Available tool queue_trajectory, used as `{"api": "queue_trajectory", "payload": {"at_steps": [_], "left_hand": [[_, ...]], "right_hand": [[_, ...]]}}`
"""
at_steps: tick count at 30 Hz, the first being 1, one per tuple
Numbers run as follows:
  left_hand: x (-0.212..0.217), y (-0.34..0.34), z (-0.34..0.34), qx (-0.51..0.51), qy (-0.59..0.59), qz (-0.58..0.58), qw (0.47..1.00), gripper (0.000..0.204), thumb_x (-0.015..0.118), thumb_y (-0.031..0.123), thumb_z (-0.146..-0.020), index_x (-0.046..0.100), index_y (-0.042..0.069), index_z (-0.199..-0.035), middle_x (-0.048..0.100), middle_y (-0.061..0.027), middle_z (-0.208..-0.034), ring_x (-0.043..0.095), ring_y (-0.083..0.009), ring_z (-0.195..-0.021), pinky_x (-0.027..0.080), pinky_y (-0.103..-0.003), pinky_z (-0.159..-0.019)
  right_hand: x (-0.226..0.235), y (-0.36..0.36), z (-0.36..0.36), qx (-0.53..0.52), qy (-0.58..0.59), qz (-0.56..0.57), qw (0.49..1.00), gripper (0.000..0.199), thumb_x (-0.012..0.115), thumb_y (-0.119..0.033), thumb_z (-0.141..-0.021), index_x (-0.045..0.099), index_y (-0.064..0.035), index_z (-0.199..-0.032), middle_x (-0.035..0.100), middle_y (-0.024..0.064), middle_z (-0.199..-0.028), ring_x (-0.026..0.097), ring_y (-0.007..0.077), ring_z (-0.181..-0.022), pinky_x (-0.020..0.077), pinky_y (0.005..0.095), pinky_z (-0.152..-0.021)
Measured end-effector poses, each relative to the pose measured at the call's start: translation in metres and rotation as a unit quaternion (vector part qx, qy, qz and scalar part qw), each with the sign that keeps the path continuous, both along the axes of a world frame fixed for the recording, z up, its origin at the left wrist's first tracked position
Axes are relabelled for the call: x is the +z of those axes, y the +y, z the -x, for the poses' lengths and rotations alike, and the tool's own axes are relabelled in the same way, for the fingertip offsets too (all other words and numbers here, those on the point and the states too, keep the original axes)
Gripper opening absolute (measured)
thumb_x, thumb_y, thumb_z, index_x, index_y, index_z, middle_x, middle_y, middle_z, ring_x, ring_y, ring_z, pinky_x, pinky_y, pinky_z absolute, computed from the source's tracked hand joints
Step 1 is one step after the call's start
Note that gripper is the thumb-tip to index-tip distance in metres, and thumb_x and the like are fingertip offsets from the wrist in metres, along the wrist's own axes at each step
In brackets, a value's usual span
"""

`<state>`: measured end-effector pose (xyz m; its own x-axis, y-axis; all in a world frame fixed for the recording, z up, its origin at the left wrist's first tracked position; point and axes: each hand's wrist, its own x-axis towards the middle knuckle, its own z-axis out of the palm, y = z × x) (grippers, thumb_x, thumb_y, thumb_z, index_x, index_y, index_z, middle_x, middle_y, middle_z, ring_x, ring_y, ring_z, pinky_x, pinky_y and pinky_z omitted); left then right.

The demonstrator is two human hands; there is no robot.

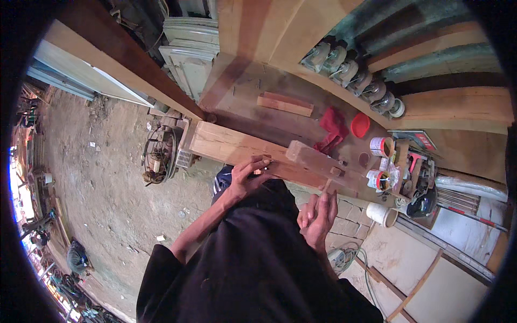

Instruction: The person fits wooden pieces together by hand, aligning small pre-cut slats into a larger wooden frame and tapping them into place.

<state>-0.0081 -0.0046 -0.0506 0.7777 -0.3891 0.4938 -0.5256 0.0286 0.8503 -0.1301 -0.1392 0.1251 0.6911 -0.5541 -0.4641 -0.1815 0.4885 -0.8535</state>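
My left hand (249, 173) rests on the near edge of a long pale wooden plank (226, 144) lying along the workbench. Its fingertips pinch a small object against the wood; what it is I cannot tell. My right hand (318, 216) is lower and to the right, closed around a thin wooden handle (327, 186) that rises toward a brown rectangular wooden block (315, 159) on the plank. Whether handle and block are joined is unclear. My dark garment hides what is below the hands.
On the brown workbench (247, 86) lie two short wood strips (285, 104), a red cloth (333, 125), a red lid (360, 125), small cans (380, 146) and power tools (420, 199). A white cup (382, 214) stands at the bench edge. A machine with coiled cable (160, 156) sits on the dirt floor at left.
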Motion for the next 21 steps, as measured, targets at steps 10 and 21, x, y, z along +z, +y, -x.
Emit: {"api": "queue_trajectory", "payload": {"at_steps": [10, 21], "left_hand": [[0.007, 0.010, -0.005, -0.079, 0.011, -0.002, 0.997, 0.047, 0.074, -0.007, -0.075, 0.062, 0.003, -0.119, 0.067, -0.0201, -0.117, 0.069, -0.0340, -0.103, 0.059, -0.038, -0.082], [0.007, 0.006, 0.001, -0.069, -0.001, -0.010, 0.998, 0.053, 0.072, -0.010, -0.073, 0.059, 0.003, -0.122, 0.066, -0.0210, -0.117, 0.068, -0.0367, -0.103, 0.058, -0.040, -0.085]], "right_hand": [[0.005, -0.002, 0.005, -0.003, 0.032, 0.006, 0.999, 0.024, 0.042, -0.033, -0.107, 0.045, -0.0121, -0.118, 0.034, -0.0033, -0.061, 0.031, 0.0059, -0.042, 0.0293, 0.0219, -0.037], [0.008, -0.001, 0.007, -0.044, 0.049, 0.038, 0.997, 0.023, 0.042, -0.030, -0.107, 0.044, -0.0086, -0.117, 0.033, -0.0023, -0.062, 0.029, 0.0049, -0.045, 0.0305, 0.0206, -0.041]]}}
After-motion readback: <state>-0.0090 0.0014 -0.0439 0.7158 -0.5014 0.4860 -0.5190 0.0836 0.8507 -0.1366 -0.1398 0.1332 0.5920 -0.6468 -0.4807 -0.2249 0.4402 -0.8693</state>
